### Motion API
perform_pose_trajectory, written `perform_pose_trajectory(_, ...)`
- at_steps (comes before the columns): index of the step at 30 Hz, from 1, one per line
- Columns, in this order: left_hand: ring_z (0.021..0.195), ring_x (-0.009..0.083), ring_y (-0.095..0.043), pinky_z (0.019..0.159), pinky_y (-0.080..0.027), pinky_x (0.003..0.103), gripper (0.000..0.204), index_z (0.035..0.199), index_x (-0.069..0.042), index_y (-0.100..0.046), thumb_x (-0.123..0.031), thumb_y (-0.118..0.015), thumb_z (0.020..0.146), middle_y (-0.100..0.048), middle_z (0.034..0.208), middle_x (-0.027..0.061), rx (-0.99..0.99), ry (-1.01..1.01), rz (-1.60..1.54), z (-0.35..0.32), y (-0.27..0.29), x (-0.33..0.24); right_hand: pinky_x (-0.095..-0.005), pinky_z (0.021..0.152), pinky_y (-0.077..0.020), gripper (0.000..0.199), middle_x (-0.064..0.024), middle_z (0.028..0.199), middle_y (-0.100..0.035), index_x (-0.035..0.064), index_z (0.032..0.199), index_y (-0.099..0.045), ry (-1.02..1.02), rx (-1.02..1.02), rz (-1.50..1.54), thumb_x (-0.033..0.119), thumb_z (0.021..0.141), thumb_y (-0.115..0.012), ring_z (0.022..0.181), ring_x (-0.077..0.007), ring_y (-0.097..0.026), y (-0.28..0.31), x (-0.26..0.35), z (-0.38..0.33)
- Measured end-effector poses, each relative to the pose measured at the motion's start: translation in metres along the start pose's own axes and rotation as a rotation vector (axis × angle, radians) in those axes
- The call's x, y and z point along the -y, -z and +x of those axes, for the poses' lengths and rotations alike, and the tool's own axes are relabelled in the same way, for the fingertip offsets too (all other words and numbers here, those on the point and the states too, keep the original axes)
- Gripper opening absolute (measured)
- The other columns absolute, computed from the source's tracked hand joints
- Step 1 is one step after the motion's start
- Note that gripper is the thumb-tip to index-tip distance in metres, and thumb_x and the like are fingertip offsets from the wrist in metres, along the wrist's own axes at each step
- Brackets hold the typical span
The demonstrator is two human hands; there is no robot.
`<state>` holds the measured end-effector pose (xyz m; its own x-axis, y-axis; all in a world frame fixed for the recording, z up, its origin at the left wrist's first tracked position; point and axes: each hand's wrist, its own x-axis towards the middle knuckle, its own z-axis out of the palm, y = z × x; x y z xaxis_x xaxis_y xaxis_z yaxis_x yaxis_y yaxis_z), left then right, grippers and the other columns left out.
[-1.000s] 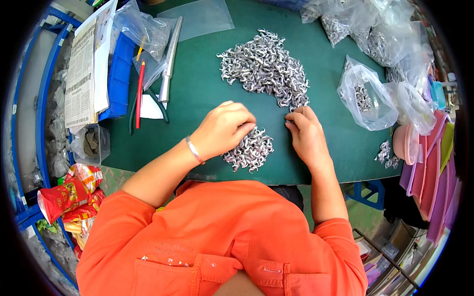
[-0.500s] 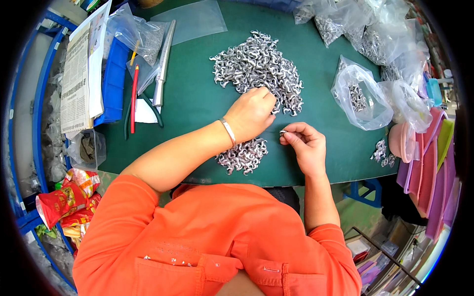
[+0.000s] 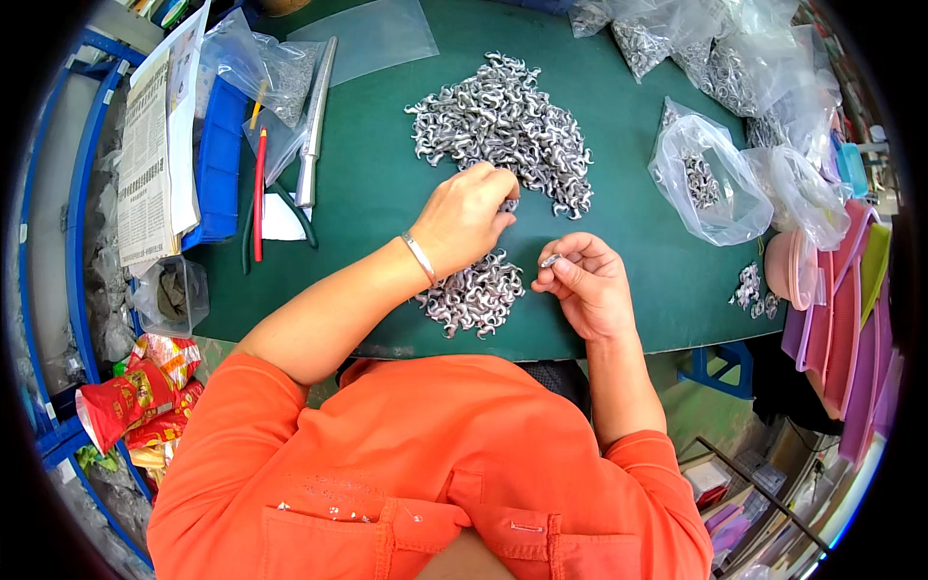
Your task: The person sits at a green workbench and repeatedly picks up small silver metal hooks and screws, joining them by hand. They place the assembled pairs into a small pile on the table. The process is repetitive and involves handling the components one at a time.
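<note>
A large heap of small curved silver metal pieces point(image 3: 503, 116) lies on the green tabletop point(image 3: 377, 126). A smaller heap of like pieces point(image 3: 478, 295) is nearer to me, partly behind my left wrist. My left hand point(image 3: 464, 217) is between the two heaps, fingers curled down around one or more silver metal pieces point(image 3: 510, 205); how many is hidden. To the right of the small heap, my right hand point(image 3: 587, 280) pinches a single small silver metal piece point(image 3: 551, 260) between thumb and fingers.
An opened plastic bag point(image 3: 710, 184) with more pieces stands at the right, beside several filled bags point(image 3: 725, 77). A few loose pieces point(image 3: 749, 285) lie by a pink container point(image 3: 788, 271). Left are a blue bin point(image 3: 220, 159), red pencil point(image 3: 259, 193), dark-handled pliers point(image 3: 300, 217) and newspaper point(image 3: 145, 164).
My left hand has drawn back slightly from the large heap, toward me and left, with metal in its fingers. My right hand has turned a little, showing more of its piece.
</note>
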<state>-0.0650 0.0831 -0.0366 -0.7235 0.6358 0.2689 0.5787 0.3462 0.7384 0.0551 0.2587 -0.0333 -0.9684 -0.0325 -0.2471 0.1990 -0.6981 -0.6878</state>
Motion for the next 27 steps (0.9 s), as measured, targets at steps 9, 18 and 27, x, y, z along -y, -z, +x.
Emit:
perform_pose_trajectory(9,0.073,0.0222,-0.062,0.065,-0.052,0.032,0.017,0.088,-0.001,-0.06,0.007,-0.067,0.075,-0.057,0.088,0.0085,-0.102,0.072,-0.063,-0.009,0.007,0.007,-0.0317,0.077,-0.0565,0.012,-0.0139,0.098,-0.067,-0.0017,0.095,-0.065,0.183,0.054,-0.436,-0.008,0.086,-0.063,0.085,-0.0197,-0.067,-0.01,-0.005,-0.002)
perform_pose_trajectory(18,0.077,0.0217,-0.064,0.067,-0.052,0.031,0.016,0.091,-0.001,-0.066,0.006,-0.068,0.077,-0.062,0.085,0.0095,-0.09,0.012,-0.134,-0.008,0.015,0.0,-0.0406,0.076,-0.051,0.027,-0.0146,0.09,-0.06,0.0013,0.1,-0.067,0.643,-0.143,-1.667,-0.008,0.076,-0.06,0.086,-0.0329,-0.06,-0.008,0.01,0.03)
perform_pose_trajectory(27,0.077,0.0285,-0.063,0.069,-0.052,0.036,0.014,0.09,0.0,-0.065,0.003,-0.07,0.076,-0.06,0.082,0.0117,-0.079,-0.131,0.13,-0.015,0.013,0.008,-0.0413,0.075,-0.0498,0.019,-0.0127,0.088,-0.059,-0.0004,0.096,-0.065,0.669,-0.155,-1.816,-0.005,0.077,-0.064,0.085,-0.0335,-0.059,-0.003,0.019,0.03)
